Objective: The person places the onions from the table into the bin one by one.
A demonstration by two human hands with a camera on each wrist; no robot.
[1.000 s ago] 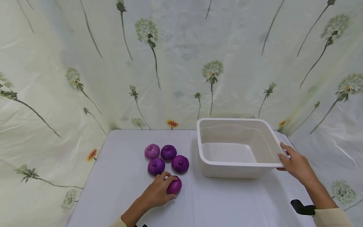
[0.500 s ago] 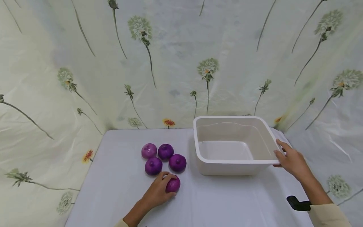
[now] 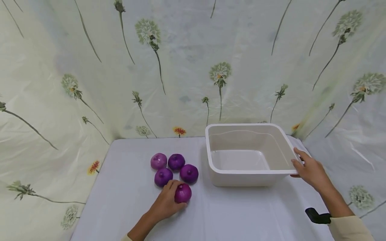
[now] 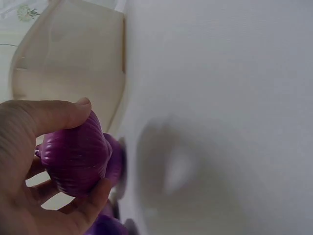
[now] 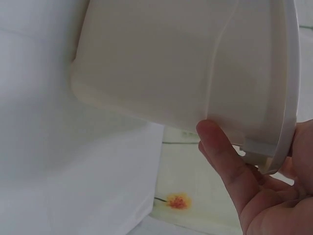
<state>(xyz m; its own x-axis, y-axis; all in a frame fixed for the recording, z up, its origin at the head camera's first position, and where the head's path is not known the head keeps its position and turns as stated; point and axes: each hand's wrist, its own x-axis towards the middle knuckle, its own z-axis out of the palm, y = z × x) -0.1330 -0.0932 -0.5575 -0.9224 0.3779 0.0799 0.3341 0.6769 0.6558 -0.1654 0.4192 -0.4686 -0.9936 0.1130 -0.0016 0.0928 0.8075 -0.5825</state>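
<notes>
Two pale sleeves (image 3: 349, 229) are seen at the near edge, with a black piece (image 3: 318, 217) worn at the right wrist. Beyond them, a magenta onion (image 3: 183, 193) is held by the left hand (image 3: 166, 203): it is pinched between thumb and curled fingers, and in the left wrist view it appears raised a little above the white table (image 3: 235, 214), on which a soft shadow is cast.

Just past that hand, four more purple onions are laid in a loose cluster on the left half of the table. The near pair is made up of a left one (image 3: 163, 177) and a right one (image 3: 189, 173); behind these are set a dark one (image 3: 176, 162) and, to its left, the lightest of all (image 3: 158, 161).

To the right of the cluster and apart from it, an off-white tub (image 3: 244, 180) is stood upright, its inside left bare. Its right end is gripped at the rim by the right hand (image 3: 313, 171), and fingers (image 5: 222, 156) are laid against the outer wall.

Behind everything, a pale sheet (image 3: 187, 50) printed with dandelions is hung.
</notes>
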